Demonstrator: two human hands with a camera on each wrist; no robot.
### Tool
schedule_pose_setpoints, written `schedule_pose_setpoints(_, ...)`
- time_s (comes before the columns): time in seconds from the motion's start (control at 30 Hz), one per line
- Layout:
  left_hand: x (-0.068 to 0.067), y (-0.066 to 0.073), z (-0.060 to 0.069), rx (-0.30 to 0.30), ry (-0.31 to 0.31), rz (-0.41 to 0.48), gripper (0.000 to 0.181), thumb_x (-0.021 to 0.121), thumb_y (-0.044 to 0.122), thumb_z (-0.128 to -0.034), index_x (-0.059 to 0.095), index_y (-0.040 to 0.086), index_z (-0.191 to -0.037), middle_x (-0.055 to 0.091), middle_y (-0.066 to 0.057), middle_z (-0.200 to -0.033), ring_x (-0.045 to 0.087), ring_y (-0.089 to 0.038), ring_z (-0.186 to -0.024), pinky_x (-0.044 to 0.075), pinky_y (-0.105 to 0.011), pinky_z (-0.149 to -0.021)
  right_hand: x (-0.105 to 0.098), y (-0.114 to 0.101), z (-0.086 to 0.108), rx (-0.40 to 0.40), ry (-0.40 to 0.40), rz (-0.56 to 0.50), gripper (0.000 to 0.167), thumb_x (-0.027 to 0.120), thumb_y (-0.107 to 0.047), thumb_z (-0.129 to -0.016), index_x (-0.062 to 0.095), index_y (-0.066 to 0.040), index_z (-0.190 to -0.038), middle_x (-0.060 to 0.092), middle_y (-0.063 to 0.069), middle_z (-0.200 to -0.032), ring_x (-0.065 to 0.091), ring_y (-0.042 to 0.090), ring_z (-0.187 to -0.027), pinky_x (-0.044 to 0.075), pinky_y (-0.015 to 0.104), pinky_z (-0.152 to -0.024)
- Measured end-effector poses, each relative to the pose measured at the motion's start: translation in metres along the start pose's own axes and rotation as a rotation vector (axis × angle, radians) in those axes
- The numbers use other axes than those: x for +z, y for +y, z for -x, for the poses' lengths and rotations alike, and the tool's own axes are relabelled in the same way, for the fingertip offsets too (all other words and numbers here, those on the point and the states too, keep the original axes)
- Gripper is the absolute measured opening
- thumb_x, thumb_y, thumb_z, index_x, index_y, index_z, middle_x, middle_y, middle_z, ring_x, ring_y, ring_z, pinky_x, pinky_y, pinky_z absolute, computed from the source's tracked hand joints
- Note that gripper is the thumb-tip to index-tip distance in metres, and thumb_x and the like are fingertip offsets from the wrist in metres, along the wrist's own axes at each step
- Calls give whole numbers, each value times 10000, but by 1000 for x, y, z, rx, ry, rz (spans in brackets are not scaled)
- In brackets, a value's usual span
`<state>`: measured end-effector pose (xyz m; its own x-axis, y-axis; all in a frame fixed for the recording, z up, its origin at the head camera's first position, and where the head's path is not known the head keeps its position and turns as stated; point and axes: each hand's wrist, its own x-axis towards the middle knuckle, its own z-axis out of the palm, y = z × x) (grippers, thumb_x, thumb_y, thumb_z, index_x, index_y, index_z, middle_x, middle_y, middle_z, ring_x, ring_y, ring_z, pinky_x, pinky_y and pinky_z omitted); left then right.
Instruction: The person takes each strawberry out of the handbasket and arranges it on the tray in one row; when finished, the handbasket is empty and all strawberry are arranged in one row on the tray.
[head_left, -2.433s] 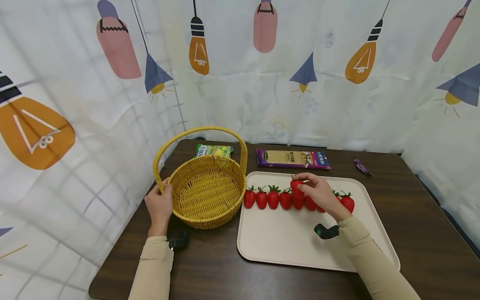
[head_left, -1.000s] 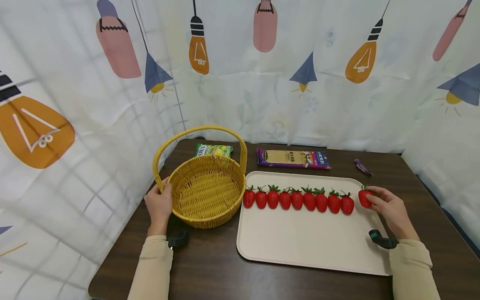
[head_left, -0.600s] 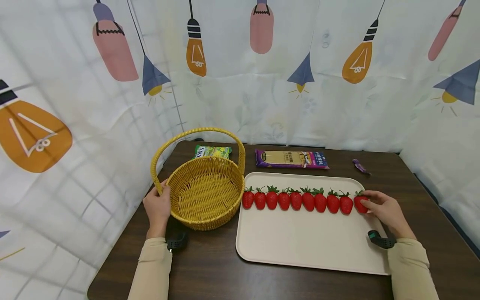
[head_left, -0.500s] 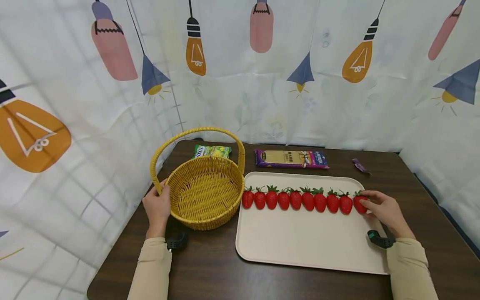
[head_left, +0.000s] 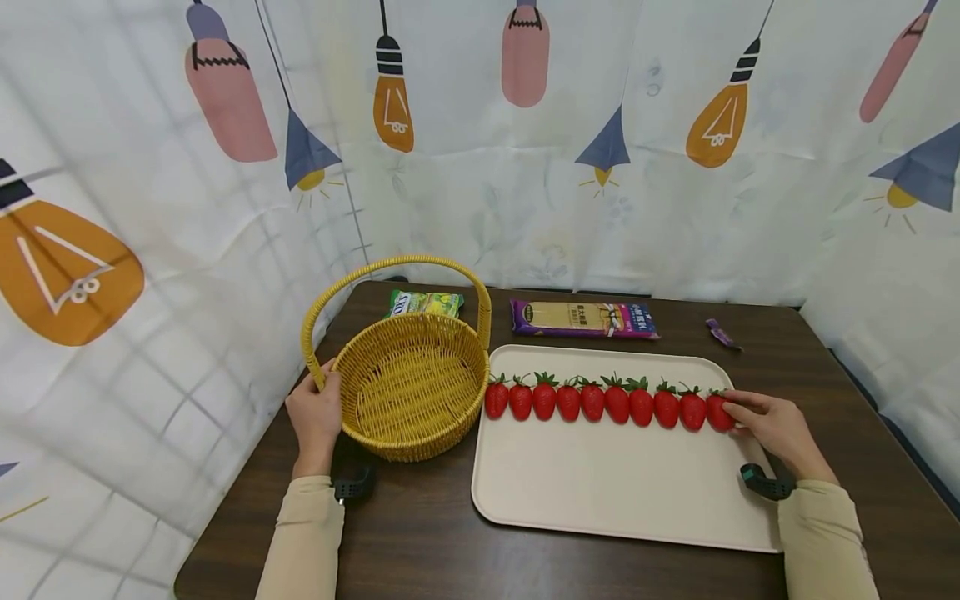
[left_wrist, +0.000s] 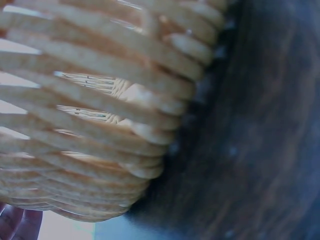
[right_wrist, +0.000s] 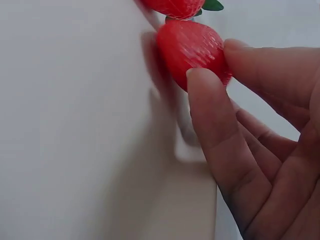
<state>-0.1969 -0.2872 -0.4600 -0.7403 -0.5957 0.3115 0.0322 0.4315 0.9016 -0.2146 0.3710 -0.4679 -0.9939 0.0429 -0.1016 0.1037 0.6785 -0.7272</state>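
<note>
My left hand (head_left: 316, 410) grips the yellow wicker basket (head_left: 416, 446) at the left foot of its tall handle. The left wrist view shows the woven basket wall (left_wrist: 100, 120) close up, with a few fingertips (left_wrist: 19, 222) at the lower left corner. My right hand (head_left: 776, 429) pinches the rightmost strawberry (head_left: 720, 412) between thumb and fingers. In the right wrist view, that strawberry (right_wrist: 192, 50) lies by the tray's edge, close to a neighbouring strawberry (right_wrist: 182, 6). A row of several red strawberries (head_left: 592, 402) with green leaves crosses the upper part of the beige tray (head_left: 615, 483).
Behind the basket lies a green snack packet (head_left: 426, 302). A purple pack of noodles (head_left: 585, 319) is behind the tray, and a small purple wrapped candy (head_left: 723, 335) lies further right. The dark wooden table (head_left: 420, 533) meets a patterned curtain (head_left: 480, 192) at the back.
My right hand has carried a strawberry from above the row's middle to its right end and lowered it beside the last one. My left hand and the basket have stayed put.
</note>
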Motion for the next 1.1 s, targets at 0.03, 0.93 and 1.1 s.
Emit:
schedule_pose_setpoints(0.03,0,0,0,2,-1,-2,301,548,235,-967,722,142,-1194,550,-145,-569,283,-112,-387,298,-246,-385,0,1,0,-1,1,3,614,556,-439,-976,530,46,-1351,631,270,-1146,672,136,-747,517,252,-654)
schedule_pose_setpoints(0.93,1,2,-2,39,46,-77,296,541,217,-957,748,91,-1127,624,-118,-642,367,-109,-428,303,-237,-403,-2,-28,7,-183,321,-70,396,551,-313,-995,625,0,-1227,632,97,-1004,639,128,-736,536,201,-612)
schedule_pose_setpoints(1.1,-1,2,0,22,43,-96,302,536,227,-962,746,85,-1127,551,20,-569,355,-114,-425,300,-242,-403,-2,-58,8,-252,278,-22,378,547,-323,-998,631,-34,-1227,654,154,-1086,658,125,-748,529,209,-621)
